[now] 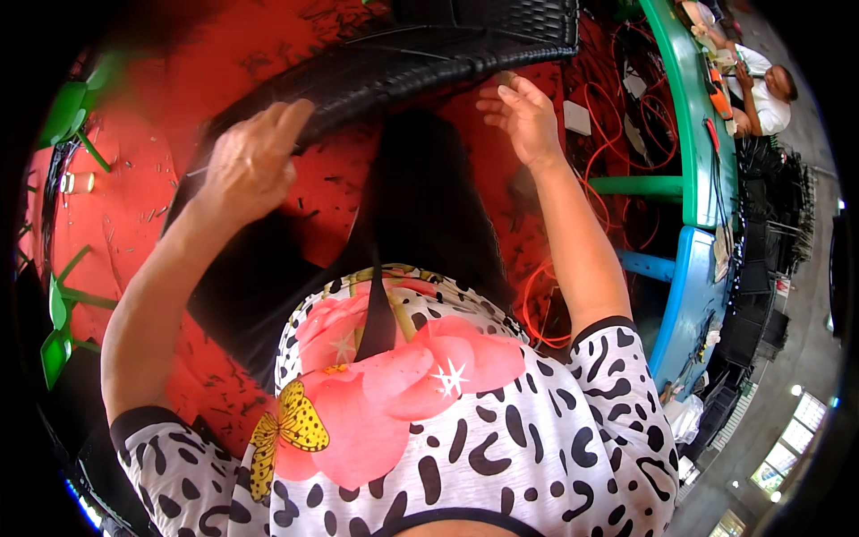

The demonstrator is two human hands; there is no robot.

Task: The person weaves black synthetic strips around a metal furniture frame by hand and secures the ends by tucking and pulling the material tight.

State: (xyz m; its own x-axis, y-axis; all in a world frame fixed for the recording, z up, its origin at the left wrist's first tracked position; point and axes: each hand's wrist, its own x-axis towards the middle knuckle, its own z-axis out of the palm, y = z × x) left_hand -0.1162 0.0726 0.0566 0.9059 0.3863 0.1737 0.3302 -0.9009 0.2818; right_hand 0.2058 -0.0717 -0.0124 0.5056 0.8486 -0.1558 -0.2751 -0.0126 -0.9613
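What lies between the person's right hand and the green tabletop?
In the head view, a white block lies nearest the right hand, then orange cord loops among dark strips, before the green tabletop.

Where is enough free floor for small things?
Freest, despite scattered scraps: red floor between left hand and green seats. Smaller patch: between left hand, black woven piece and dark clothing. Crowded: right side, orange cables beside green table.
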